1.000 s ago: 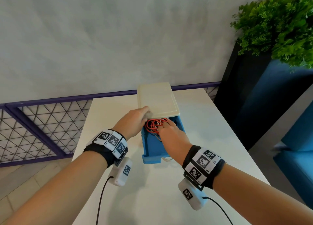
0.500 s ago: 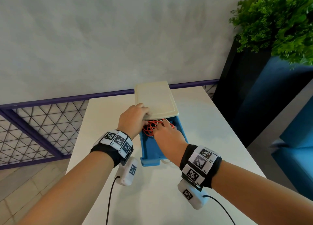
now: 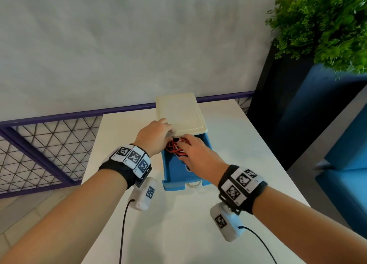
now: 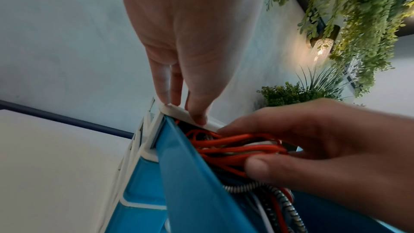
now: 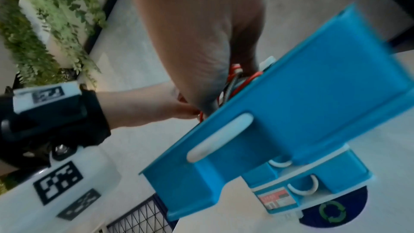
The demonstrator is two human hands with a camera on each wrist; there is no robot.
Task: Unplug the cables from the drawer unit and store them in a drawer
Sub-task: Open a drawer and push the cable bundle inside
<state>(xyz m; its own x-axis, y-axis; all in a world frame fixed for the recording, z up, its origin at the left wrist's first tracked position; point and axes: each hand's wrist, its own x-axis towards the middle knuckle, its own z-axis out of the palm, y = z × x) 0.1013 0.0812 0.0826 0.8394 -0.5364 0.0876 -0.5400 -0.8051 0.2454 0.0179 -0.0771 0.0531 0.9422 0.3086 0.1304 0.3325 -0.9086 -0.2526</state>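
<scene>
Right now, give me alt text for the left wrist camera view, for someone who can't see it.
A right hand grips a bundle of red cables inside an open blue drawer. The left hand reaches down, its fingers resting on the drawer unit's white top edge; plants hang behind.

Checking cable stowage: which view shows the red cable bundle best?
Left wrist. The red cable bundle fills the frame centre inside the blue drawer, with the right hand holding it. Head view shows only a small patch between both hands. Right wrist view is blurred, with just a few strands behind the palm.
</scene>
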